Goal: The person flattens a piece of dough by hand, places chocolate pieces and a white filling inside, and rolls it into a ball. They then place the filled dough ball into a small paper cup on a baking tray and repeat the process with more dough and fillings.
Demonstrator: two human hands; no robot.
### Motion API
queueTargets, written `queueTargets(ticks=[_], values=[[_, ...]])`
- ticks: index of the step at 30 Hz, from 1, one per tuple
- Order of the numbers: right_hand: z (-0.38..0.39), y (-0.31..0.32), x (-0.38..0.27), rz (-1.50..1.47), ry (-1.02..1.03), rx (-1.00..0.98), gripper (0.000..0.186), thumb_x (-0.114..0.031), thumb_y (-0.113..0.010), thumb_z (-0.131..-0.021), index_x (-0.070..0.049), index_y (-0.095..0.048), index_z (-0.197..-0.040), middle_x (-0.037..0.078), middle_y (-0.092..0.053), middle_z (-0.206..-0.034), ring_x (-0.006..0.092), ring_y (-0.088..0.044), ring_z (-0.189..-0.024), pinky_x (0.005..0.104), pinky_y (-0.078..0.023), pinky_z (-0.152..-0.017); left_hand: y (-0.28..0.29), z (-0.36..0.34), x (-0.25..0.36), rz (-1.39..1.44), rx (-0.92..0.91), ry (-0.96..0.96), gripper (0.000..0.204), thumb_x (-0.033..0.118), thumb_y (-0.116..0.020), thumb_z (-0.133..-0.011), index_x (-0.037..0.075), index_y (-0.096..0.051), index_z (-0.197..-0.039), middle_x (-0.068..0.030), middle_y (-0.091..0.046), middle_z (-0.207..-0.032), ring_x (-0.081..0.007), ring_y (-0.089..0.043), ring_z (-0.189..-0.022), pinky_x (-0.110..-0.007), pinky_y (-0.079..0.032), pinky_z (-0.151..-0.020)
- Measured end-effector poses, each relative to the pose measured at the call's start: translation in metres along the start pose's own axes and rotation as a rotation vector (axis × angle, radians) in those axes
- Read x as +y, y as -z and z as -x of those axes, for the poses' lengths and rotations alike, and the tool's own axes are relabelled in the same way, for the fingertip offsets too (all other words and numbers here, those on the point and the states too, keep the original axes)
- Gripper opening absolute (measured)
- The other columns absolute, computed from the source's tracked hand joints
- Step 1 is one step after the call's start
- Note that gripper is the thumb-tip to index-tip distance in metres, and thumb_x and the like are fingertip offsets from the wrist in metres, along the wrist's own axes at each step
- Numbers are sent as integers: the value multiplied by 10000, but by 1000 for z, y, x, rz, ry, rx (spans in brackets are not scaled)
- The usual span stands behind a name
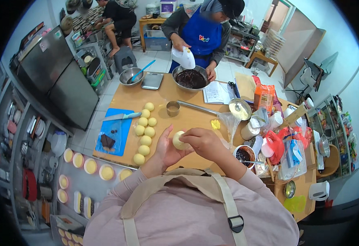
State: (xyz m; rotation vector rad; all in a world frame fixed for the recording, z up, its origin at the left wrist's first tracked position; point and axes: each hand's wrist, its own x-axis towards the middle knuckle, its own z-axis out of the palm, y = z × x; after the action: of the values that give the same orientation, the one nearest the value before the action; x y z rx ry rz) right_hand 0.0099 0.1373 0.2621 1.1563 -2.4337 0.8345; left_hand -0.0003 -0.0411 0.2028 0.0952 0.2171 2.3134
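A pale yellow dough ball [178,140] rests on the palm and fingers of my left hand [165,148], above the near edge of the table. From the right, the bent fingers of my right hand [206,143] press on its side and top; whatever lies under those fingertips is hidden. Left of my hands, several similar dough balls [145,140] sit in two uneven rows on the wooden table [167,130]. Beyond them stands a small metal cup [173,108]. A small yellow scrap [215,124] lies past my right hand.
A blue cutting board [124,127] holds a knife [122,116] and a dark block [107,141]. Across the table, a person runs a hand mixer [182,58] over a bowl of dark mixture [190,79]. A tub of dark filling [244,154], bags and jars crowd the right side.
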Motion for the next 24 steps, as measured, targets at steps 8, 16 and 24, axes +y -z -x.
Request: queueTargets(ticks=[8,16,24], values=[[51,10,9,-10,75,221,397,7,-601,-729,-63,-622,-1119,122,-647,-1063,270,-646,-907,365,-532,-747,-23,-14,-70,-47,96,-231,536,454,-255,-996,60,-401,-1328,-122,-465,-1338,-248,-447,-1250,-419,-376,-1053],[124,76,-11,-283,-323,350,299,-48,-709,-737,-81,-664,-1030,108,-651,-933,251,-636,-781,339,-503,-652,-47,-46,-152,-247,102,-316,502,276,-363,-975,91,-287,-1436,-120,-345,-1453,-258,-386,-1307,-419,-330,-1082],[191,118,14,-68,-46,76,277,-23,-687,-667,-75,-672,-939,81,-643,-906,264,-635,-788,339,-512,-644,-28,-71,-214,-116,137,-35,506,409,-364,-976,92,-362,-1370,-98,-461,-1335,-241,-492,-1190,-409,-420,-996]])
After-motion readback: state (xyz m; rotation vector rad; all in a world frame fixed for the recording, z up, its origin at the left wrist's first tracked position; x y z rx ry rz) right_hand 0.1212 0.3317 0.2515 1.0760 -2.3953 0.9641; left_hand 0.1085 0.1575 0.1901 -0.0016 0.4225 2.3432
